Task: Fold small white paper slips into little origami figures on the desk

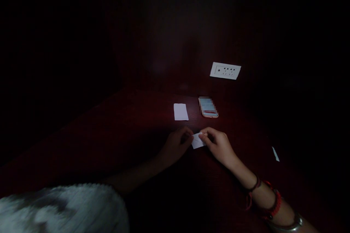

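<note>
Between my two hands is a small folded piece of white paper [197, 142] with a crease line across it. My left hand [176, 145] pinches its left edge between thumb and fingers. On the other side my right hand [218, 143] grips the upper right part, its thumb lying on top of the paper. Just beyond the hands a white paper sheet [181, 112] lies flat on the dark red table [131, 123]. To the right of that sheet rests a phone [209, 107] in a pinkish case, its screen lit and blurred out.
A white socket plate [225, 71] is set in the dark wall behind the table. Off to the right lies a thin pale strip [275, 154]. White fluffy cloth [65, 207] fills the lower left corner. Most of the surroundings are in deep shadow.
</note>
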The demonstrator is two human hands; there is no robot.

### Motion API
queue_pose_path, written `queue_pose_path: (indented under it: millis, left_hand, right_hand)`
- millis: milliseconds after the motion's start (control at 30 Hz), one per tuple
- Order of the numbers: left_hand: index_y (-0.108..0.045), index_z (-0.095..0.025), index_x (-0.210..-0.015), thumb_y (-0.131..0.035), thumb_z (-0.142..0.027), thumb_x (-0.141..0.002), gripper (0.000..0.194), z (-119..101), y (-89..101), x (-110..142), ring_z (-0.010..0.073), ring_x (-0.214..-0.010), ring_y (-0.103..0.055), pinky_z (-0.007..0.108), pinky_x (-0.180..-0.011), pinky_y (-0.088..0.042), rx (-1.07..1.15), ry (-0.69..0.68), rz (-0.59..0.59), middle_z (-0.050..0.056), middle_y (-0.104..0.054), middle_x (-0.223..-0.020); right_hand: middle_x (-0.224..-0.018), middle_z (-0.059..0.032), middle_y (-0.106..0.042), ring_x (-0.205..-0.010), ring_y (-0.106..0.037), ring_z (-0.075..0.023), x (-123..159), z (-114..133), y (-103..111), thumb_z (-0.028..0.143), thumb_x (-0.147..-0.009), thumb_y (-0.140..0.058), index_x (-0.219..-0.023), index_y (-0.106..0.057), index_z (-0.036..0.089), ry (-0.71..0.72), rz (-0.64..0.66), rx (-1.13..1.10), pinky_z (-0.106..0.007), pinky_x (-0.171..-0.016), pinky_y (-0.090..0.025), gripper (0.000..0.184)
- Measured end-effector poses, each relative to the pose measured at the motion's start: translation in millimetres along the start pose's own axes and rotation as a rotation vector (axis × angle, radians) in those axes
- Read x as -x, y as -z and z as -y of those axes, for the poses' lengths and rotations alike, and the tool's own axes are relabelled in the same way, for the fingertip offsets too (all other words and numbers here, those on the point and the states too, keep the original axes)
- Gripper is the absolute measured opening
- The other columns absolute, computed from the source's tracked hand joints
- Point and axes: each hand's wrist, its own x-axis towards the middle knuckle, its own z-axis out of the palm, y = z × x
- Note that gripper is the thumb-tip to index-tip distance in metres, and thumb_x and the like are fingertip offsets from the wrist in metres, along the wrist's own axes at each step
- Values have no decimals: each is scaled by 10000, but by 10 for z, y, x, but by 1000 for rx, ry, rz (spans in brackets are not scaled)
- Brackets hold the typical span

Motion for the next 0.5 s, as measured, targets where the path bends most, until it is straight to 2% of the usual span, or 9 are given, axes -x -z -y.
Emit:
queue_pose_path:
  millis: [167, 367, 500]
  left_hand:
    - [-490, -174, -814, -431, -252, -795, 99, -43, 8, -13, 98, -687, -501, 225, -641, -394, -35, -51, 52, -20, -535, -764]
    - [-481, -170, -777, -390, -216, -814, 108, -24, 9, -17, 105, -706, -485, 226, -652, -373, -110, -86, 31, -17, -511, -762]
    - [-476, -168, -765, -372, -231, -824, 135, -41, 14, -14, 115, -711, -472, 236, -658, -366, -182, -90, 32, -9, -498, -757]
  right_hand:
    - [-669, -16, -551, -611, -497, -111, 4, 47, 0, 243, -798, -373, -748, -531, 161, 47, -9, 42, -217, -587, -372, 185]
    - [-677, 1, -563, -620, -506, -101, -4, 41, 23, 217, -747, -466, -752, -541, 165, 38, 70, -5, -197, -579, -376, 91]
    - [-662, -5, -558, -611, -500, -102, -11, 62, 20, 188, -759, -441, -712, -541, 155, 39, 34, 56, -200, -581, -369, 115]
